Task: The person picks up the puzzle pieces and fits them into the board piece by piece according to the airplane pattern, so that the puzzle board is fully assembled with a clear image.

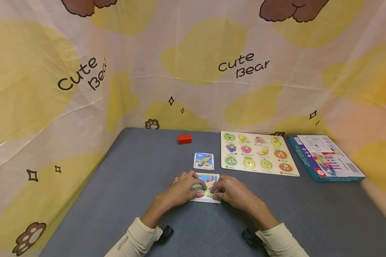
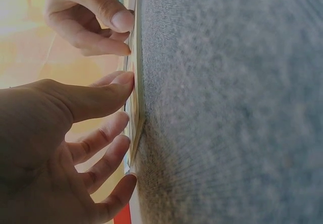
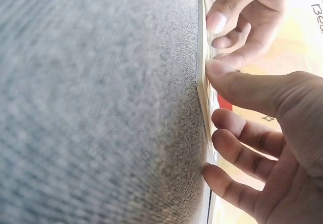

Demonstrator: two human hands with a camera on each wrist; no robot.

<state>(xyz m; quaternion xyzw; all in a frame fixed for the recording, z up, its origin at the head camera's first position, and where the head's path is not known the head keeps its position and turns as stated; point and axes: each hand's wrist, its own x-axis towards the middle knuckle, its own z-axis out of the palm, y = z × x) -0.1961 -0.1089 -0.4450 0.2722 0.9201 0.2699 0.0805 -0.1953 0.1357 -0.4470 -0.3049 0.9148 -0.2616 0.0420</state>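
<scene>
A small wooden puzzle board point(image 1: 206, 200) with a colourful airplane picture lies flat on the table. My left hand point(image 1: 182, 188) rests on its left side, thumb and index fingertips on the picture, the other fingers spread along the far-left edge. From the right, my right hand point(image 1: 234, 191) touches the picture with its thumb and fingertips. In the left wrist view the thumb point(image 2: 101, 100) lies on the board's surface, as does the right thumb point(image 3: 247, 87) in the right wrist view. Part of the picture is hidden under the fingers. Just beyond the board lies an airplane picture card point(image 1: 203, 161).
A red block point(image 1: 184, 139) sits near the table's far edge. To the right lies a large fruit puzzle board point(image 1: 255, 169), with a teal-sided box point(image 1: 331, 159) beside it. A printed fabric backdrop point(image 1: 193, 64) hangs around the grey table point(image 1: 132, 167).
</scene>
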